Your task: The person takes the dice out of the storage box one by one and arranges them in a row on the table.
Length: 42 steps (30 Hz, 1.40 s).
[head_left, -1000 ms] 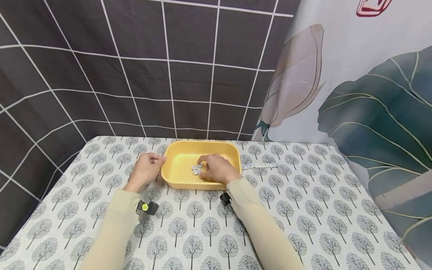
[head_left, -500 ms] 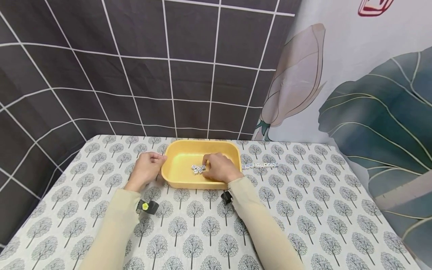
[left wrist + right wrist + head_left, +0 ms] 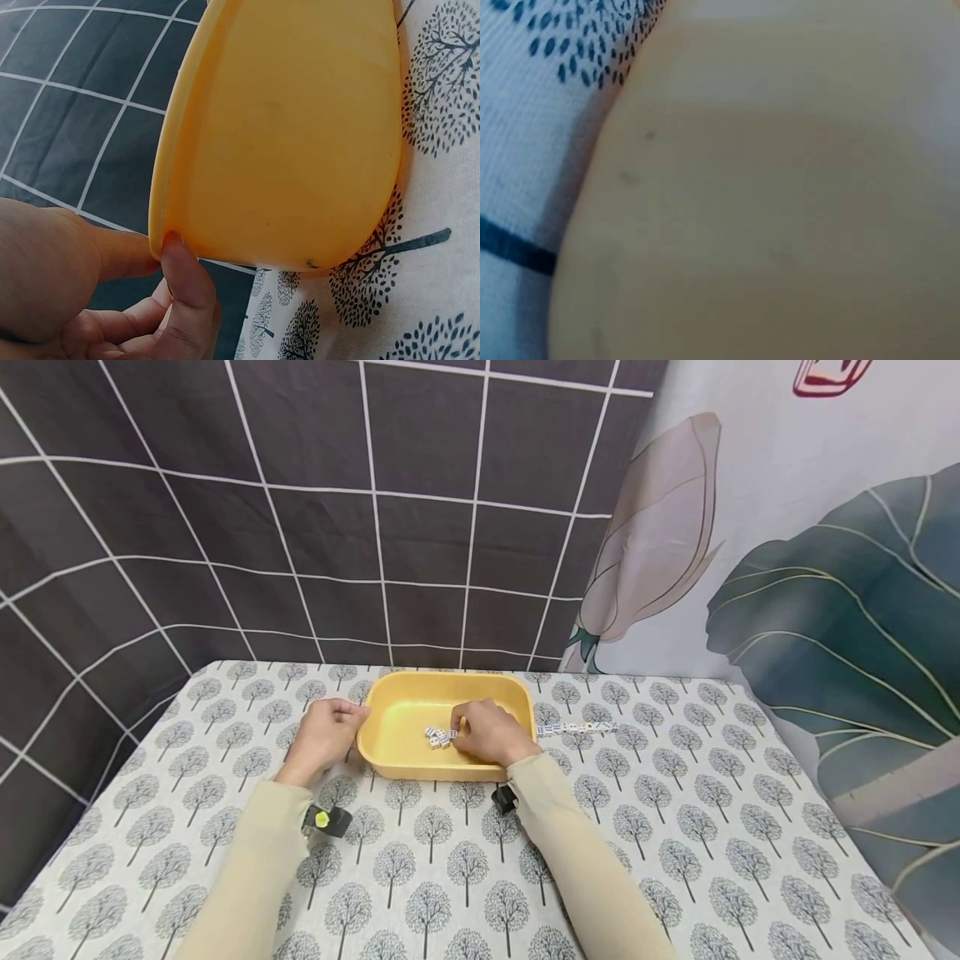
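Note:
My left hand (image 3: 327,732) pinches the left end of the rim of a yellow plastic tub (image 3: 397,714). In the left wrist view, thumb and fingers (image 3: 187,281) meet at the corner of the tub's edge. My right hand (image 3: 491,732) reaches down inside the tub, fingers bent, with a white die (image 3: 453,734) at its fingertips. Just left of that die, several white dice with dark pips (image 3: 437,739) lie in a small cluster on the tub floor. The right wrist view holds only the tub's outer wall (image 3: 765,187); the hand is hidden there.
A straight row of dice (image 3: 577,727), some showing blue pips, extends rightward from the tub's right end. A tree-print cloth (image 3: 420,860) covers the table. Behind it hangs a dark gridded curtain (image 3: 420,543), with a flower-print sheet (image 3: 675,527) at the right.
My right hand has shifted slightly right inside the tub, uncovering more of the dice. A die now shows at its fingertips. The left hand and the tub stay in place.

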Each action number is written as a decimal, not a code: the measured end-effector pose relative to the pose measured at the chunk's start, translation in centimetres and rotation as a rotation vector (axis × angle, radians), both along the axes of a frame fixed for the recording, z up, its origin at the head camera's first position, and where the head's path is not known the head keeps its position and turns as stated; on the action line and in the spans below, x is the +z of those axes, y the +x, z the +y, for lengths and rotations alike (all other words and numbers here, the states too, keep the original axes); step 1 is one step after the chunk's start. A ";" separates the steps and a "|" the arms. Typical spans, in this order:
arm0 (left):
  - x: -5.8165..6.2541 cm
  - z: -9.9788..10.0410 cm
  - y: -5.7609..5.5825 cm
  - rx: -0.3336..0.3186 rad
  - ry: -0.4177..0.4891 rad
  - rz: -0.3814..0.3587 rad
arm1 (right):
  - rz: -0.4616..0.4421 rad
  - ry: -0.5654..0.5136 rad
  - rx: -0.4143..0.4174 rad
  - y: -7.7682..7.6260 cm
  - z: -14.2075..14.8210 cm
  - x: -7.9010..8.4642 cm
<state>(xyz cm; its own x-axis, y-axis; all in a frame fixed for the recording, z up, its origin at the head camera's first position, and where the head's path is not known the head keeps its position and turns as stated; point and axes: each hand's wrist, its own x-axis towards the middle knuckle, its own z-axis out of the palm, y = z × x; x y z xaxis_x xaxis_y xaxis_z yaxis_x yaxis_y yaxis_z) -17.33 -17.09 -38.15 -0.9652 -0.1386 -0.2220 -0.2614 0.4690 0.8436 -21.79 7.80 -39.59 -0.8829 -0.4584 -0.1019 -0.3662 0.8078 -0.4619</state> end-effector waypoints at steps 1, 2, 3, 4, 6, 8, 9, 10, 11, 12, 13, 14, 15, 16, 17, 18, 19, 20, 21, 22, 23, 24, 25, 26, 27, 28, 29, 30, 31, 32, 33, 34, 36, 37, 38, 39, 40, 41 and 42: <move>0.0 0.0 0.0 0.000 0.000 0.000 | 0.000 -0.002 -0.001 0.0 0.0 0.0; 0.0 0.0 0.0 0.000 0.000 -0.001 | 0.000 -0.003 -0.002 0.0 0.1 0.0; 0.0 0.0 0.0 0.001 0.001 -0.002 | 0.001 -0.003 -0.005 0.0 0.1 0.0; 0.0 -0.1 0.0 0.002 0.000 -0.001 | 0.002 -0.004 -0.007 -0.1 0.1 0.0; 0.0 -0.1 0.0 0.004 -0.001 -0.001 | 0.005 -0.011 -0.010 -0.1 0.2 0.1; 0.0 -0.1 0.0 0.005 0.000 0.000 | 0.005 -0.023 -0.012 -0.1 0.3 0.3; 0.0 -0.1 0.0 0.005 0.000 0.001 | 0.009 -0.028 -0.011 -0.1 0.4 0.3; 0.0 0.0 0.0 0.005 0.002 0.000 | 0.012 -0.033 -0.008 -0.1 0.4 0.4; 0.0 0.0 0.0 0.005 0.007 -0.003 | 0.015 -0.041 -0.006 -0.2 0.5 0.5; 0.0 0.0 0.1 0.004 0.010 -0.005 | 0.017 -0.046 -0.003 -0.2 0.5 0.5; 0.0 0.0 0.1 0.004 0.014 -0.007 | 0.020 -0.051 0.001 -0.2 0.6 0.6; 0.1 0.0 0.1 0.004 0.018 -0.011 | 0.019 -0.055 0.005 -0.2 0.6 0.6; 0.1 0.0 0.1 0.004 0.020 -0.013 | 0.024 -0.058 0.009 -0.2 0.7 0.7; 0.1 0.0 0.1 0.003 0.023 -0.015 | 0.025 -0.062 0.013 -0.2 0.8 0.7; 0.1 0.0 0.1 0.003 0.025 -0.016 | 0.025 -0.067 0.017 -0.2 0.8 0.8; 0.1 0.0 0.1 0.003 0.024 -0.015 | 0.022 -0.071 0.022 -0.3 0.9 0.9; 0.0 0.0 0.1 0.003 0.022 -0.014 | 0.018 -0.077 0.024 -0.3 1.0 1.0; 0.0 0.0 0.1 0.001 0.021 -0.012 | 0.012 -0.081 0.024 -0.3 1.1 1.1; 0.0 0.0 0.1 -0.001 0.017 -0.007 | 0.010 -0.084 0.027 -0.3 1.2 1.2; 0.0 0.0 0.1 -0.002 0.013 -0.004 | 0.005 -0.087 0.031 -0.3 1.3 1.3; -0.1 0.0 0.0 -0.002 0.010 -0.002 | 0.002 -0.084 0.033 -0.3 1.4 1.4; -0.1 0.0 0.0 -0.003 0.006 0.001 | 0.003 -0.081 0.035 -0.3 1.5 1.4; -0.1 0.0 0.0 -0.004 0.004 0.003 | 0.007 -0.079 0.038 -0.3 1.6 1.5; -0.1 -0.1 0.0 -0.004 0.004 0.005 | 0.009 -0.079 0.039 -0.4 1.7 1.6; -0.2 -0.1 0.0 -0.004 0.001 0.006 | 0.020 -0.073 0.042 -0.4 1.8 1.6; -0.2 -0.1 0.0 -0.002 0.002 0.004 | 0.028 -0.071 0.039 -0.4 1.9 1.7; -0.2 -0.1 0.0 -0.002 0.001 0.004 | 0.036 -0.069 0.037 -0.5 2.0 1.7; -0.1 -0.1 0.0 -0.001 0.002 0.002 | 0.041 -0.072 0.036 -0.6 2.2 1.8; -0.1 -0.1 0.0 -0.001 0.002 0.003 | 0.044 -0.078 0.036 -0.6 2.3 1.9; -0.1 -0.1 0.0 -0.002 0.001 0.004 | 0.047 -0.079 0.035 -0.6 2.4 2.0; -0.1 0.0 0.0 -0.002 0.000 0.003 | 0.054 -0.079 0.034 -0.7 2.5 2.1; -0.1 0.0 0.0 -0.002 0.001 0.004 | 0.052 -0.086 0.032 -0.7 2.5 2.2; -0.1 0.0 0.0 -0.003 0.000 0.006 | 0.053 -0.094 0.030 -0.7 2.7 2.3; -0.1 0.0 0.1 -0.003 0.000 0.006 | 0.055 -0.095 0.027 -0.7 2.8 2.4; -0.1 0.0 0.1 -0.003 0.001 0.006 | 0.057 -0.098 0.023 -0.7 2.8 2.4; -0.1 0.0 0.0 -0.002 0.004 0.005 | 0.056 -0.102 0.020 -0.7 2.9 2.5; -0.1 0.0 0.0 -0.002 0.006 0.004 | 0.054 -0.107 0.016 -0.7 3.0 2.6; 0.0 0.0 0.0 -0.001 0.009 0.002 | 0.056 -0.108 0.015 -0.6 3.1 2.6; 0.0 0.0 0.0 -0.001 0.012 0.000 | 0.061 -0.110 0.016 -0.6 3.2 2.7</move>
<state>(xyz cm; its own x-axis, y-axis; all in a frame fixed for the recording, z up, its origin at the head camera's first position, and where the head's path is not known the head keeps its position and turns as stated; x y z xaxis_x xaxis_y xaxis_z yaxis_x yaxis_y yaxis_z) -17.30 -17.12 -38.19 -0.9653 -0.1350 -0.2235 -0.2608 0.4592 0.8492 -22.39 10.96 -36.87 -0.8783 -0.4780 0.0036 -0.4089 0.7474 -0.5236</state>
